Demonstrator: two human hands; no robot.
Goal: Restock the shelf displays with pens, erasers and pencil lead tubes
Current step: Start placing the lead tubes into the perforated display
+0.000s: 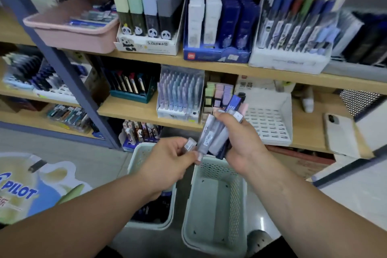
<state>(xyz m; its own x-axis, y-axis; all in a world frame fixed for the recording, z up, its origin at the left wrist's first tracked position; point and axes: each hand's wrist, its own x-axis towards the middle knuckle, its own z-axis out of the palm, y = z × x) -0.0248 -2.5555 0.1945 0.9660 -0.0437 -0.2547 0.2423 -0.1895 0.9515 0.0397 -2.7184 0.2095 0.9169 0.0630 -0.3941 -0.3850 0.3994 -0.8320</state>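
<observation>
Right fingers (225,118) grip lead tubes (209,136), leaning right

On the middle shelf (307,130), far right of centre, a white slotted display tray (270,119) lies open to you from the front. The upper shelf board (261,71) caps it; pastel erasers (218,95) crowd its left, a phone (341,134) its right.

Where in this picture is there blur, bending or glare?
Head view: the shelf board bows, wide-angle distortion; the pen display at upper right is smeared by blur; the lead tubes in the right hand are fairly readable; a glare streak marks the floor.
</observation>
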